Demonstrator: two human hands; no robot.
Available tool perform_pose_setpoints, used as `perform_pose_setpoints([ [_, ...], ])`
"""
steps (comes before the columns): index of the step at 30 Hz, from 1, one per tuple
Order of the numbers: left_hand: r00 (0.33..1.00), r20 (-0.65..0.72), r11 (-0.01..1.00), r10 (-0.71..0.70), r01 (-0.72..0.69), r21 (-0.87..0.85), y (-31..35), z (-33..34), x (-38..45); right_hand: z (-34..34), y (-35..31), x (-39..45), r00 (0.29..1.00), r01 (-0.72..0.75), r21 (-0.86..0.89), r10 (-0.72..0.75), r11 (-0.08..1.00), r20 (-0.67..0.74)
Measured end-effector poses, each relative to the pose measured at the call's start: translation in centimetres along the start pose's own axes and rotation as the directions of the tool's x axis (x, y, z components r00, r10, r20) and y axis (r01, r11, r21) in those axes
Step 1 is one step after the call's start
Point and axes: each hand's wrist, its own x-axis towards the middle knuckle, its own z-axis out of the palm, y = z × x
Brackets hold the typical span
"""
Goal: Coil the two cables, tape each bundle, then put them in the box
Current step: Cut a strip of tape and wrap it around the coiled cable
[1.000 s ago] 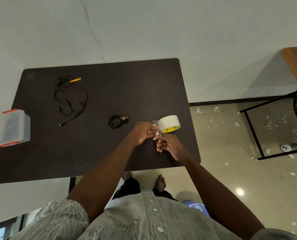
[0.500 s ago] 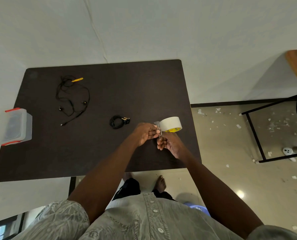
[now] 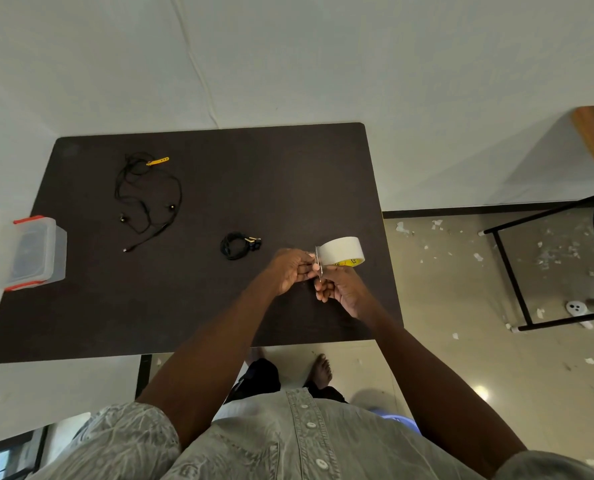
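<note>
Little differs from a second ago: both hands are still together at the tape roll near the desk's right edge, in much the same pose, and the cables and box lie where they lay.

Nearest, a person in a grey buttoned shirt reaches both bare forearms over the near edge of the dark desk. The right hand, at about 4 o'clock from the desk's middle, has its fingers curled around scissors, whose thin metal blades stand upright against the tape. The left hand, just at 9 o'clock of the right, pinches the loose end of the tape with its fingertips. The tape roll, white with a yellow core, stands on its edge touching the hands at their 1 o'clock.

Further in, at 9 o'clock of the roll, a coiled cable lies as a small black bundle on the desk. Well apart, toward 10 o'clock, a loose cable sprawls uncoiled, a yellow tie at its far end.

At the desk's left edge, around 9 o'clock, sits the clear plastic box with red clips; what it holds cannot be made out.
</note>
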Motion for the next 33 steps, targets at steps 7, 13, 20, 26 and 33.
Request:
perform_pose_setpoints([
  [7,1.0,-0.002,1.0,-0.004,0.004,0.0,0.1,-0.1,-0.2,0.0,0.0,-0.2,1.0,0.011,0.018,-0.011,1.0,0.001],
  [13,1.0,-0.017,1.0,-0.014,0.014,-0.013,0.1,-0.1,-0.3,0.1,-0.1,-0.3,1.0,0.005,0.01,-0.005,1.0,-0.011],
  [20,1.0,0.024,1.0,-0.006,0.006,-0.009,-0.1,-0.4,-0.2,0.4,-0.8,-0.5,0.999,-0.039,0.028,0.039,0.999,0.023],
  [26,0.999,0.054,1.0,0.004,-0.003,-0.028,-0.5,-0.7,0.0,-0.1,-1.2,-0.8,0.997,-0.063,0.023,0.062,0.998,0.05],
  [33,0.999,0.049,1.0,0.002,-0.001,-0.029,-0.7,-0.6,-0.2,-0.2,-1.0,-0.8,0.995,-0.069,-0.06,0.073,0.996,0.066],
])
